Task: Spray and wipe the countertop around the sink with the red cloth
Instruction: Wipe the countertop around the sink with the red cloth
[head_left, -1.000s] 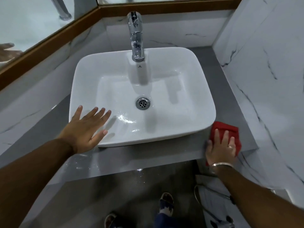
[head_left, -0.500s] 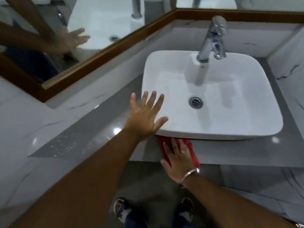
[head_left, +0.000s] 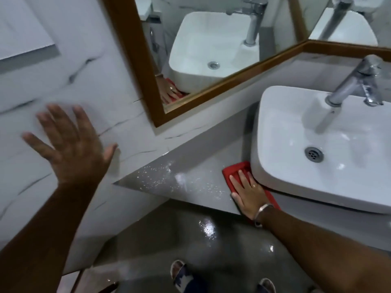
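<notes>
1. Right hand [head_left: 248, 193], lower centre-right of frame: palm flat, fingers spread, pressing down on the red folded cloth [head_left: 234, 171]. Grip is a flat press, not a pinch; nothing closed around the cloth.
2. Red cloth lies on the grey speckled counter [head_left: 190, 166], touching the front-left corner of the white rectangular ceramic basin [head_left: 275, 182]. Part of the cloth is hidden under the hand; a strip shows along the wrist near the counter's front edge.
3. Silver metal bangle [head_left: 262, 210] on the right wrist; ring on one finger, small.
4. Left hand [head_left: 72, 149], left of frame: wide open, fingers splayed, holding nothing, raised in front of the white marble-pattern wall [head_left: 84, 81]. Blurred; cannot tell if it touches the wall.
5. Counter left of the cloth is covered in small bright droplets, densest toward its pointed left end.
6. Basin sits on top of the counter, right side of frame; round metal drain [head_left: 314, 154] in its floor, chrome tap [head_left: 355, 81] at upper right.
7. Wood-framed mirror [head_left: 135, 60], upper centre, reflects the basin, the tap, and the hand on the cloth.
8. Grey floor [head_left: 190, 240] at bottom, wet glints on it; two sandalled feet [head_left: 182, 273] at the bottom edge.
</notes>
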Available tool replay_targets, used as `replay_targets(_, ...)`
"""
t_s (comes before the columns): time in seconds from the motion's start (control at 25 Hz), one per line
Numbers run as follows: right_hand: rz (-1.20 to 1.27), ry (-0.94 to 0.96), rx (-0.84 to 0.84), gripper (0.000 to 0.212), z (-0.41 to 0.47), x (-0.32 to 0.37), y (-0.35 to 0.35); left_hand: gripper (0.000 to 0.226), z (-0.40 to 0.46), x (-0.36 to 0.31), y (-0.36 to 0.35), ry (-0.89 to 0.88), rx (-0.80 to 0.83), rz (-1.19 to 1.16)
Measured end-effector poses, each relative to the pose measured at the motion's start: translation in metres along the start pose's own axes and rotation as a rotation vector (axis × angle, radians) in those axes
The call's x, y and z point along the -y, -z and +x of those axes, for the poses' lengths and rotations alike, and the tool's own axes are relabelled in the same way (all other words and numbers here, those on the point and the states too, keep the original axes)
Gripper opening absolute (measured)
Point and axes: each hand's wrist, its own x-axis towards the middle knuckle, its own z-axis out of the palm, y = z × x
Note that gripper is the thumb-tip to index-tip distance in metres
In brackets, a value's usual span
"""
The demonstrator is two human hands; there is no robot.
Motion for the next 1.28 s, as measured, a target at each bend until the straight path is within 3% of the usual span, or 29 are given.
replay_targets(0.08,0.037,-0.109,-0.017,0.061,0.043,0.020,0.009,0.109,0.007,0.025,-0.002,-0.025,-0.037,-0.023)
replay_targets(0.16,-0.018,-0.080,-0.019,0.061,0.067,0.048,0.014,0.105,0.006,0.041,-0.006,-0.085,-0.038,-0.023)
replay_targets(0.28,-0.123,0.310,-0.008,0.059,0.035,0.056,0.001,0.105,0.013,0.049,-0.014,-0.110,-0.036,-0.011)
replay_targets(0.36,-0.134,0.441,0.025,0.057,0.001,0.028,-0.004,0.104,0.016,0.049,-0.018,-0.093,-0.017,-0.034)
replay_targets(0.48,-0.078,0.237,-0.038,0.056,0.010,0.011,0.003,0.101,0.014,0.051,-0.026,-0.091,-0.041,-0.044)
replay_targets(0.6,0.030,-0.115,-0.097,0.058,0.063,0.072,0.009,0.104,0.014,0.046,-0.028,-0.074,-0.090,-0.013)
replay_targets(0.64,0.031,-0.090,-0.097,0.059,0.073,0.097,0.007,0.108,0.015,0.044,-0.026,-0.073,-0.106,0.018)
replay_targets(0.72,0.003,0.183,-0.068,0.061,0.065,0.119,-0.004,0.119,0.018,0.038,-0.019,-0.083,-0.139,0.087)
replay_targets(0.8,-0.064,0.452,-0.011,0.067,0.030,0.100,-0.016,0.127,0.015,0.037,-0.016,-0.113,-0.153,0.133)
replay_targets(0.84,-0.077,0.488,-0.009,0.070,0.019,0.084,-0.012,0.127,0.015,0.039,-0.016,-0.117,-0.140,0.137)
replay_targets(0.88,-0.071,0.451,-0.043,0.071,0.015,0.064,-0.011,0.126,0.013,0.037,-0.016,-0.113,-0.123,0.117)
replay_targets(0.96,-0.039,0.192,-0.108,0.068,0.039,0.051,-0.001,0.125,0.014,0.036,-0.017,-0.110,-0.116,0.089)
replay_targets(1.04,-0.031,-0.115,-0.118,0.065,0.079,0.084,0.015,0.121,0.015,0.031,-0.018,-0.113,-0.138,0.099)
replay_targets(1.08,-0.037,-0.139,-0.100,0.067,0.097,0.114,0.015,0.120,0.013,0.032,-0.020,-0.118,-0.142,0.090)
replay_targets(1.12,-0.065,-0.077,-0.061,0.070,0.110,0.149,0.014,0.119,0.012,0.034,-0.023,-0.121,-0.148,0.089)
replay_targets(1.2,-0.114,0.222,0.017,0.075,0.113,0.201,0.007,0.117,0.012,0.036,-0.026,-0.128,-0.175,0.114)
replay_targets(1.28,-0.112,0.479,0.106,0.076,0.090,0.196,0.000,0.115,0.012,0.037,-0.025,-0.136,-0.194,0.131)
